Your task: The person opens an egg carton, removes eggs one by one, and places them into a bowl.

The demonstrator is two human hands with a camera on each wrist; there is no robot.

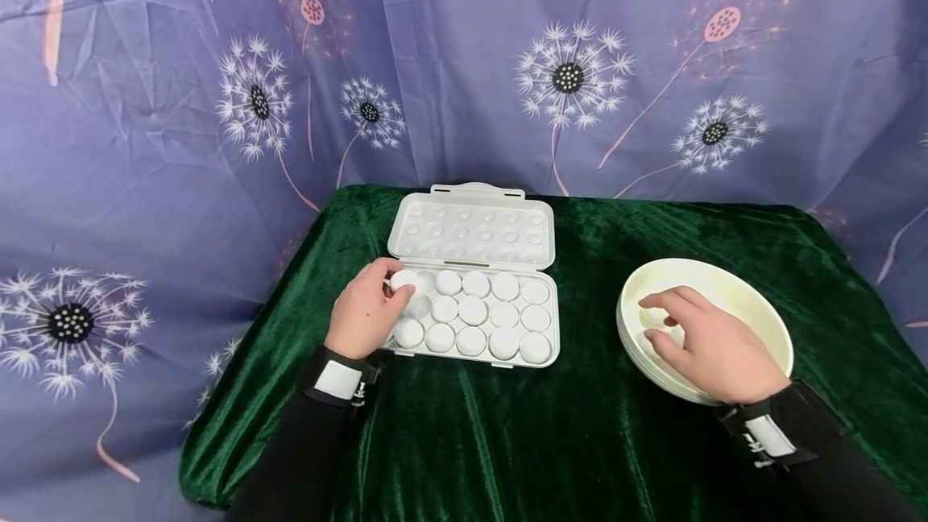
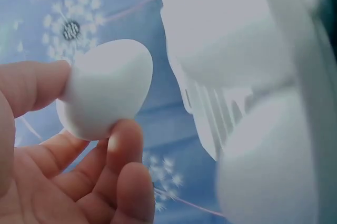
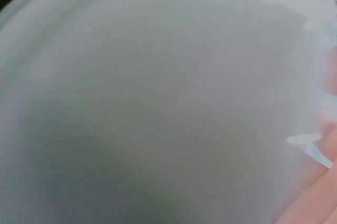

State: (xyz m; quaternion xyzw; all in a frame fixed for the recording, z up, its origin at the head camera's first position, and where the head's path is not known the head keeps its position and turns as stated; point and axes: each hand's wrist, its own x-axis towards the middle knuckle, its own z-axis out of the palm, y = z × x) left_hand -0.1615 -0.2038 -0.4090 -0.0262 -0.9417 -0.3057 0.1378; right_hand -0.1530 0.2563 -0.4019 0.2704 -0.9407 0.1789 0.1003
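Observation:
A white egg (image 2: 108, 90) is pinched between the thumb and fingertips of my left hand (image 1: 366, 308), over the back left corner of a white egg carton (image 1: 482, 362). Several white eggs (image 1: 504, 287) sit in its rows, and a couple of cells beside the left hand hold none. My right hand (image 1: 714, 349) reaches into a cream bowl (image 1: 754, 296), its thumb and fingers curved. Something pale and rounded (image 1: 651, 316) shows between those fingers; whether they grip it cannot be told. The right wrist view is mostly pale blur, with fingers (image 3: 316, 197) at its right edge.
The carton's lid (image 1: 474, 232) stands open at the back, lined with round dimples. Dark green velvet cloth (image 1: 464, 433) covers the table, including the stretch between carton and bowl. A purple curtain (image 1: 464, 103) printed with dandelions hangs close behind and to the left.

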